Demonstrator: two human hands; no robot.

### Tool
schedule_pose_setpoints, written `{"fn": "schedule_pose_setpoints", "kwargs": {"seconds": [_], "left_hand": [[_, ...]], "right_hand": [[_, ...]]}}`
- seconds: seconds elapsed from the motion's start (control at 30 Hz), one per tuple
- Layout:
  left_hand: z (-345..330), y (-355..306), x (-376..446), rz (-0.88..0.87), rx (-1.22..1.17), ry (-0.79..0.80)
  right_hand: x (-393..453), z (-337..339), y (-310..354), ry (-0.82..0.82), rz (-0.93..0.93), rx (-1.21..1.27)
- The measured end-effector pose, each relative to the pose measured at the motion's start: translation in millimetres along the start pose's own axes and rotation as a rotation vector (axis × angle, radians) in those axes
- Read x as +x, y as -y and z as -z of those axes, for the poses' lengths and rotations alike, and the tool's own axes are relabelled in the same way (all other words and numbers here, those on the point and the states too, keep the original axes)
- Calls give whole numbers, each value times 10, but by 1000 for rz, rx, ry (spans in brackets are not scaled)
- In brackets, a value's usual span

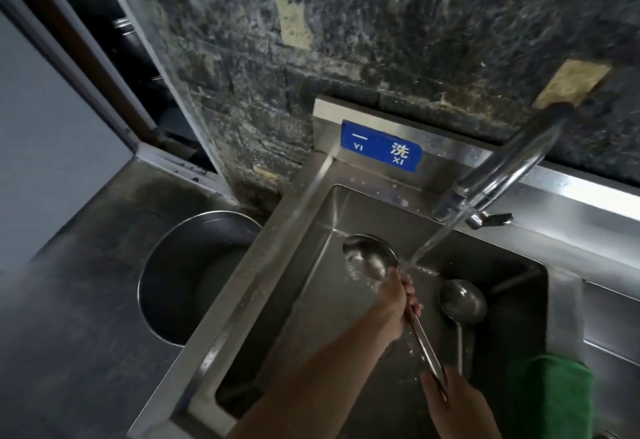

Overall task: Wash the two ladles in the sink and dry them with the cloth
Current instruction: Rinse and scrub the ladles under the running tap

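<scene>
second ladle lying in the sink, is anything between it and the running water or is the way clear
Yes. The ladle being washed sits under the tap's stream, gripped by the left hand on its upper handle and the right hand at the end. The second ladle lies just right of them on the sink floor, untouched.

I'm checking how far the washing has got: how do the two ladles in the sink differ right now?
The held ladle is gripped by the left hand and right hand, its bowl beside the tap stream; the resting ladle lies untouched on the sink floor, away from the stream. Both are long-handled steel.
</scene>
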State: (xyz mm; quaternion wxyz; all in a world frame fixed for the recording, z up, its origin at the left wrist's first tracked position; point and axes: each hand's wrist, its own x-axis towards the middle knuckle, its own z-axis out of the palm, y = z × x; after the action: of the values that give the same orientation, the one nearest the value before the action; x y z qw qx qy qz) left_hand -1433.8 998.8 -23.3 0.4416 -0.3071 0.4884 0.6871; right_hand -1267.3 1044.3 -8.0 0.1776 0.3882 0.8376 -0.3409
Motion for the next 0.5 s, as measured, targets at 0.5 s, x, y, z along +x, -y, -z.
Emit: {"fn": "schedule_pose_setpoints", "kwargs": {"seconds": [0.5], "left_hand": [[1099,122,246,51,342,65]], "right_hand": [[268,-756,754,232,-31,330]]}}
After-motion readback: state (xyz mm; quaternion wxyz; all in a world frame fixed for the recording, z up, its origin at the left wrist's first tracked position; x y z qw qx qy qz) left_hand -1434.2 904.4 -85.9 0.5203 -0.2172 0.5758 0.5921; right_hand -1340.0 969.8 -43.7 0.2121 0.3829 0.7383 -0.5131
